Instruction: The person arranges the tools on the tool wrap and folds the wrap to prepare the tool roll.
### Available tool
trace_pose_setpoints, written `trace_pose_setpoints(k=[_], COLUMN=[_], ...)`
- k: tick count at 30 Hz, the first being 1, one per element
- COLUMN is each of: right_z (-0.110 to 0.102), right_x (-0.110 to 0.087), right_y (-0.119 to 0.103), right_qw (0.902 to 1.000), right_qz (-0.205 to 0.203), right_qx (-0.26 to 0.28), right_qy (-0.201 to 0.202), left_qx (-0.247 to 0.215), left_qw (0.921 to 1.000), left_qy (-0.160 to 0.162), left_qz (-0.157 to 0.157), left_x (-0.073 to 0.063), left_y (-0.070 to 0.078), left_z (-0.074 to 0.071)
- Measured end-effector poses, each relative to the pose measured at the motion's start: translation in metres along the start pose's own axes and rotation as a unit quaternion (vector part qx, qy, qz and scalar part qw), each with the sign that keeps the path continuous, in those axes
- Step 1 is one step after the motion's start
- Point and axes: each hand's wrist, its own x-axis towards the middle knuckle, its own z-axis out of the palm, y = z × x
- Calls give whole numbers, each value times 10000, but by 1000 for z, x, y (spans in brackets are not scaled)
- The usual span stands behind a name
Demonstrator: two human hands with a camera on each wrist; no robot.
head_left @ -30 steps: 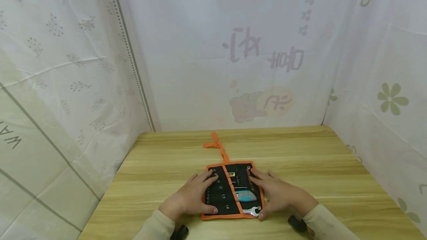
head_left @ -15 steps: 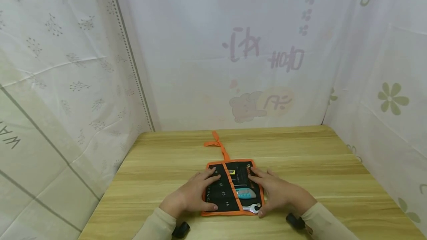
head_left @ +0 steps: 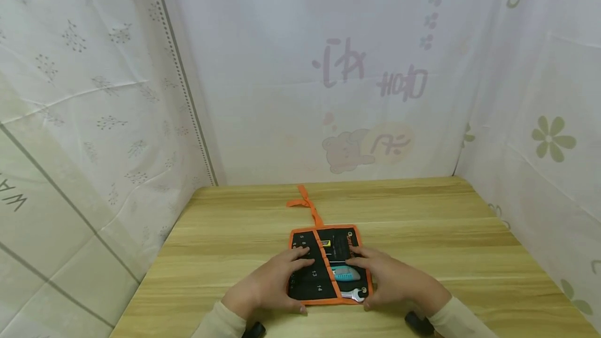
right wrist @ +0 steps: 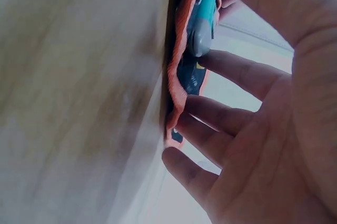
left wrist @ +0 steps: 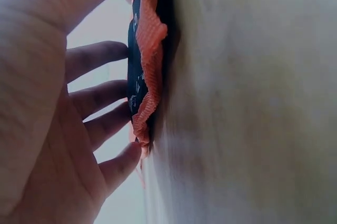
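A black tool pouch (head_left: 307, 288) with orange trim lies unrolled on the table in the head view, its pockets numbered in white. A teal utility knife (head_left: 346, 274) and the end of an open-ended wrench (head_left: 355, 294) stick out of its right-hand pockets. On the pouch's left part rest the spread fingertips of my left hand (head_left: 266, 284), the thumb at the near edge. My right hand (head_left: 399, 279) touches the right border, two fingers reaching over it near the knife. Both wrist views show fairly straight fingers against the pouch's orange edging (left wrist: 151, 50).
An orange tie strap (head_left: 313, 214) trails from the pouch's far edge across the wood-grain table (head_left: 225, 233). Patterned white cloth (head_left: 263, 93) hangs behind and on both sides. A black device (head_left: 418, 323) sits at the right wrist.
The pouch has shifted slightly away from me. Both hands have since slid a little nearer along its sides, the left thumb coming to the near edge.
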Motion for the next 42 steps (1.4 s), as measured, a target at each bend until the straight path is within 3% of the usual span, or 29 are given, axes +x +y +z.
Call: trace_pose_setpoints(k=[5,14,31,36,42], right_z=[2,1,-2,-2,-1], right_x=[-3,-5,-8,-9,-8], right_y=[-2,-7,-7,-7,-6], right_qw=[9999,9999,9986,9988,9971], right_qz=[-100,-97,-459,-447,-669], right_qx=[16,-96,45,149,-73], right_qy=[-31,43,257,137,343], left_qx=[214,81,-238,-323,-307], left_qw=[9997,9996,9980,9970,9961], left_qy=[57,230,480,650,799], left_qz=[34,-152,-346,-269,-199], left_x=[-7,-15,-13,-12,-12], left_y=[1,4,3,2,2], left_z=[2,6,7,8,8])
